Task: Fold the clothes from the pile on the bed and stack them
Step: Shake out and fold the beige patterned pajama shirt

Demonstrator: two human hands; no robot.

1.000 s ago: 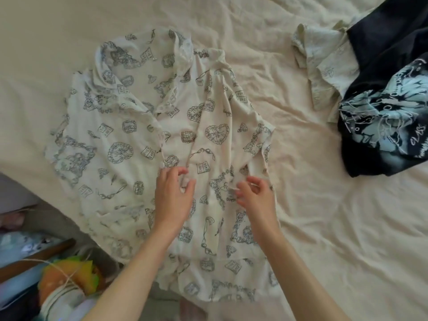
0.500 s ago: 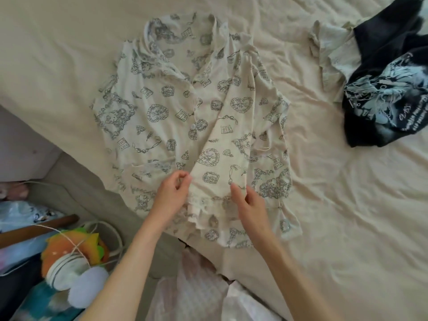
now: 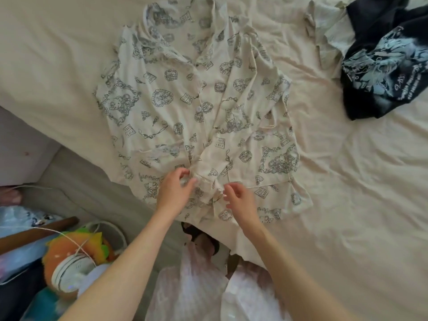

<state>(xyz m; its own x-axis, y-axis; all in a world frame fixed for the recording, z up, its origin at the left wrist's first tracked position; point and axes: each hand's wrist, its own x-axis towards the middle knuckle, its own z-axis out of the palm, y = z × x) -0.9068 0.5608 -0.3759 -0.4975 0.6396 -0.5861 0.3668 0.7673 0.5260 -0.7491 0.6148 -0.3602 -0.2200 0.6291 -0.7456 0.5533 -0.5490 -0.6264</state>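
the printed shirt is soft, matt cotton-like cloth, creased. the bed sheet is matt, wrinkled fabric. the dark garment is matt cloth with a flat pale print.

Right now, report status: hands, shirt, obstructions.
Left hand pinching cream printed button-up shirt at front hem. Right hand open beside it. Shirt flat, unfolded. Dark clothes pile clear.
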